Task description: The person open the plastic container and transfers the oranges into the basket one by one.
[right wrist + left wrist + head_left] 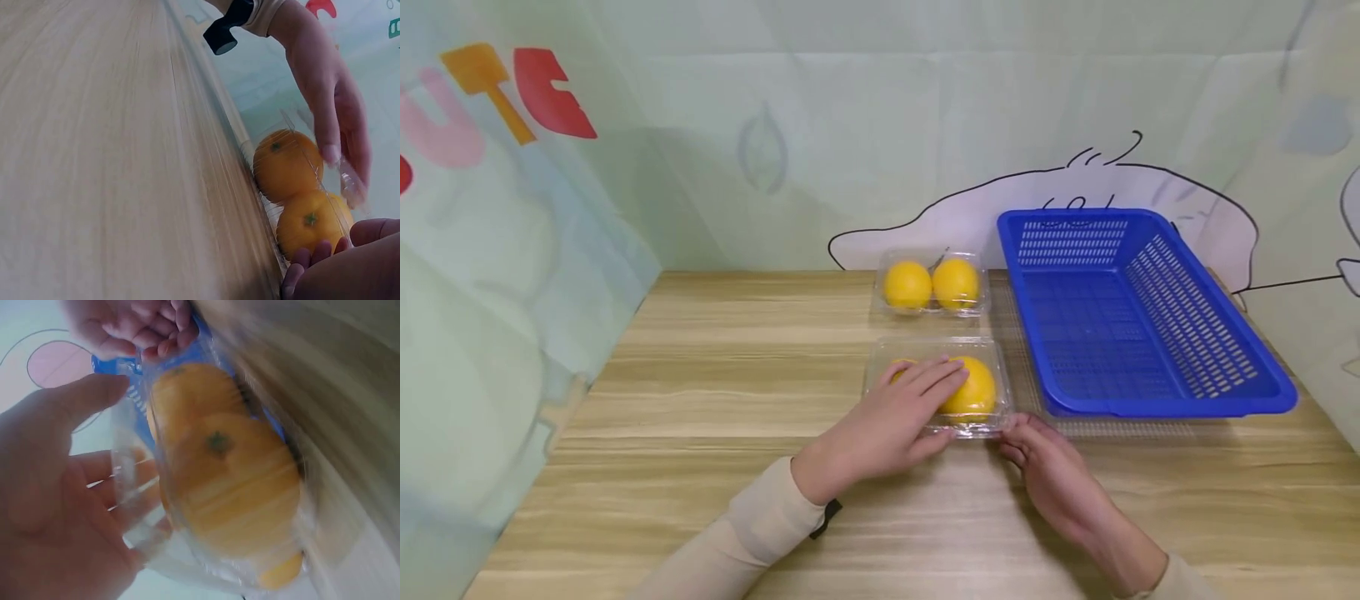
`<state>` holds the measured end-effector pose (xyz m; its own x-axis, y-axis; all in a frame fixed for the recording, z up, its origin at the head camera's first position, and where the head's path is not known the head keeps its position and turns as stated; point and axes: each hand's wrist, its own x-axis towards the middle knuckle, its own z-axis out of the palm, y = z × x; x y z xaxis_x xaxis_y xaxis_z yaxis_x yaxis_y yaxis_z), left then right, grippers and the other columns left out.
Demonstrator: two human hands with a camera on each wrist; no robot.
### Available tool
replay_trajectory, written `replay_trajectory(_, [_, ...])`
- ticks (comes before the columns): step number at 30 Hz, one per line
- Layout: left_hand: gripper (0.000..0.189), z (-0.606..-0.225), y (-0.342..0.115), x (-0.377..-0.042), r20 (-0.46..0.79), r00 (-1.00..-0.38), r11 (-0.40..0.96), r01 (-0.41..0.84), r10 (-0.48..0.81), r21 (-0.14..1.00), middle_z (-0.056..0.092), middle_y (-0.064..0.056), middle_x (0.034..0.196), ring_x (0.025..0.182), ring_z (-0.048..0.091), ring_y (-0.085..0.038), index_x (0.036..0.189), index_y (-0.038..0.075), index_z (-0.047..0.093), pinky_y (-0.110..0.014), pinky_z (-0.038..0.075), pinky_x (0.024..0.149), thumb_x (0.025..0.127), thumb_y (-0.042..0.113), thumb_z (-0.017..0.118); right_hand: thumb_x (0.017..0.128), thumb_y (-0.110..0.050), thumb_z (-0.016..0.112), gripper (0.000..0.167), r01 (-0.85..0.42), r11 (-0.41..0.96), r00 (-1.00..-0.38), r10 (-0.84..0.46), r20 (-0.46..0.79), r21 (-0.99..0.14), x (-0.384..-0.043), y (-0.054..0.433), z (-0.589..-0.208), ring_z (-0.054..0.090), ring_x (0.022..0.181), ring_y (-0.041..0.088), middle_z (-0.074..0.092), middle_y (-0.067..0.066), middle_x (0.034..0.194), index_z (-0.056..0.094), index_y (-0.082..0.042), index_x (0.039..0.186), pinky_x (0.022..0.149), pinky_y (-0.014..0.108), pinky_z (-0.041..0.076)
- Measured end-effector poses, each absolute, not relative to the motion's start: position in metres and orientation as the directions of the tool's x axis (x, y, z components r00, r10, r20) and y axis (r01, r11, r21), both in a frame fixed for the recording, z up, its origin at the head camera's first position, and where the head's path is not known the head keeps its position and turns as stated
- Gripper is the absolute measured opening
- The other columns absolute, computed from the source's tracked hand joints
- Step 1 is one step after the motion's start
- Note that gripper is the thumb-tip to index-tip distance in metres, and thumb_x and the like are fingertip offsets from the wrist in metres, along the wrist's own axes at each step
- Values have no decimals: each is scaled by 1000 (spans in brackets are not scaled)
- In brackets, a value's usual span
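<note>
In the head view a clear plastic clamshell box holding two oranges lies on the table near the middle. My left hand reaches over its lid with fingers extended; the thumb is at the front edge. That hand covers most of the left orange. At the box's front right corner, my right hand pinches the plastic rim between thumb and fingers. The left wrist view shows the oranges through the plastic beside the spread left hand. Both hands also appear at the box in the right wrist view.
Behind it, close to the back wall, sits a second clear box with two oranges. A blue plastic basket with slotted sides stands to the right. The wooden table meets a printed cloth at the back and left.
</note>
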<state>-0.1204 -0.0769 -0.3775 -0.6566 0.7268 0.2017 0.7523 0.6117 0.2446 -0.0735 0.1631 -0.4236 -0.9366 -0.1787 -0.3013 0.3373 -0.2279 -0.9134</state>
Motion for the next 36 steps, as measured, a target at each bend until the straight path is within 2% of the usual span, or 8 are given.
replay_trajectory(6, [66,-369,-98,-129,314,-651,591,759,691,273,56,-9,157,144,52,-26,158,8,47,-53,37,119,103,36,70,109,-12,47,9,341,-200,-933,-190,-305,-919,-74,166,-427,55,117,16,58,-2,113,56,-10,108,110,27,41])
replay_trajectory(12, [74,-365,-126,-140,446,-688,614,721,573,323,58,-13,152,138,56,-35,161,8,41,-58,45,113,98,26,76,109,-15,50,12,368,-161,-921,-198,-335,-916,-73,165,-427,52,121,18,58,0,119,57,-7,114,112,26,37])
replay_trajectory(18, [98,-364,-141,-148,444,-751,637,655,490,406,31,-18,172,154,40,-37,170,4,9,-56,36,124,99,19,75,109,-21,54,16,387,-125,-914,-185,-362,-914,-74,163,-426,49,123,22,58,2,120,56,-6,113,115,32,29])
replay_trajectory(22, [104,-369,-143,-148,373,-799,639,601,472,479,12,-14,178,160,27,-33,171,8,-3,-52,29,127,101,19,73,109,-20,54,13,390,-121,-912,-190,-364,-913,-74,163,-426,50,122,23,58,2,119,55,-7,111,115,34,27])
replay_trajectory(24, [106,-372,-144,-149,343,-815,638,580,468,507,9,-13,178,161,25,-32,171,10,-7,-51,29,127,101,19,73,110,-20,54,13,387,-130,-913,-194,-359,-913,-74,162,-426,49,122,23,57,3,118,54,-8,109,115,36,25])
replay_trajectory(29, [109,-375,-141,-154,325,-823,618,565,465,547,6,-8,179,158,32,-34,171,15,-11,-52,38,122,100,18,73,109,-19,55,10,372,-172,-923,-174,-344,-912,-74,159,-426,48,123,25,56,3,118,54,-9,107,116,37,23])
replay_trajectory(31, [111,-374,-139,-157,323,-824,604,563,466,564,3,-5,179,157,35,-35,170,17,-12,-51,43,119,100,18,73,110,-18,55,9,369,-178,-926,-155,-344,-912,-74,159,-425,49,123,24,56,3,118,54,-10,107,116,36,25])
replay_trajectory(36, [111,-374,-135,-162,309,-827,570,552,470,609,-5,-5,179,158,31,-39,170,15,-14,-50,45,118,101,17,73,111,-18,54,8,373,-166,-926,-130,-354,-913,-76,159,-424,54,123,20,59,1,118,56,-11,111,117,33,32])
